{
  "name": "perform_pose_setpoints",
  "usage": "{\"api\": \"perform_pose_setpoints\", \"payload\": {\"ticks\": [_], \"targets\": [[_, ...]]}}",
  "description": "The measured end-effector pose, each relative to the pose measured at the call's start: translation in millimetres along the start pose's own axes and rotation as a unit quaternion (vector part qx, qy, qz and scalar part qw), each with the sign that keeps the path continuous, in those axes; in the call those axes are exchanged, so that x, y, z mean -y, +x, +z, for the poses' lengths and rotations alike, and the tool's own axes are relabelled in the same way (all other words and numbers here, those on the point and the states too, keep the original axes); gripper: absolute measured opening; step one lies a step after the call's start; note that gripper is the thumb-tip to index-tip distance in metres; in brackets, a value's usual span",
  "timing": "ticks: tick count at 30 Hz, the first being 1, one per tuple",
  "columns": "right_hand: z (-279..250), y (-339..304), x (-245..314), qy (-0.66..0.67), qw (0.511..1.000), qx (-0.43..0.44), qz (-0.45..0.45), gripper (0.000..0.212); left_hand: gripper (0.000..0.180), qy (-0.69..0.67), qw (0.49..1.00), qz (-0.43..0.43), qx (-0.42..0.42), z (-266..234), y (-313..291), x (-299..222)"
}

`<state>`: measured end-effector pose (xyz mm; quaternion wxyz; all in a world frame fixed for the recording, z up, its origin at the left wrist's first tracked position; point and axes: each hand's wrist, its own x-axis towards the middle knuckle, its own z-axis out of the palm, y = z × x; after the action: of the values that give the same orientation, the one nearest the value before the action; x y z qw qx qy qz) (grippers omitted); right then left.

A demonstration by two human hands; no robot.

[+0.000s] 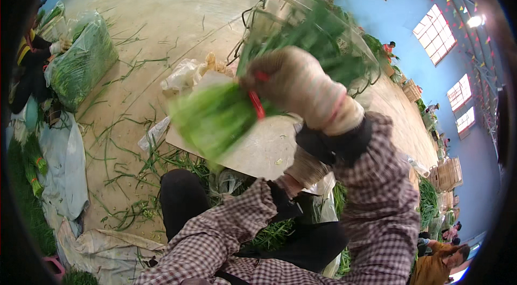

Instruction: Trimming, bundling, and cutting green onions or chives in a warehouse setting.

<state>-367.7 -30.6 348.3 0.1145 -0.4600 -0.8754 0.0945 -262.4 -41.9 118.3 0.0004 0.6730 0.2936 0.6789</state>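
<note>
A bunch of green stalks is gripped in the gloved right hand, by which it is held raised above a pale board. The fingers are curled around the bunch beside a red band, and the bright green end is pointed to the left; hand and bunch are both blurred. Dark green leaves are seen beyond the hand, but whether they belong to the bunch cannot be told.

The gloved left hand is placed low, near the board's right side, and is partly covered by the right forearm; whether anything is grasped by it cannot be told. Both arms are clothed in checked sleeves.

Beyond the board, a wire-framed container is seen, with crumpled plastic lying to its left. Loose green leaves are strewn over the floor. At the far left, a plastic-wrapped bundle of greens is touched by a co-worker's gloved hand, and a grey-blue sheet is spread below it
</note>
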Motion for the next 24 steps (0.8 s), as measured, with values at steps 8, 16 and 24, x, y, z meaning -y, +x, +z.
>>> {"api": "perform_pose_setpoints", "payload": {"ticks": [8, 16, 24], "targets": [[-72.8, -74.0, -106.6, -0.354, 0.896, 0.144, 0.224, 0.025, 0.079, -0.015, 0.785, -0.038, 0.618, -26.1, -88.5, -97.0], [-105.9, -82.9, -287.4, -0.544, 0.802, -0.097, 0.229, 0.017, 0.077, -0.269, 0.609, -0.025, 0.746, -74.9, -74.6, -136.2], [-93.7, -122.2, -148.4, -0.100, 0.973, -0.038, 0.205, 0.016, 0.063, -0.309, 0.564, -0.110, 0.758, -99.9, -45.8, -69.7]]}}
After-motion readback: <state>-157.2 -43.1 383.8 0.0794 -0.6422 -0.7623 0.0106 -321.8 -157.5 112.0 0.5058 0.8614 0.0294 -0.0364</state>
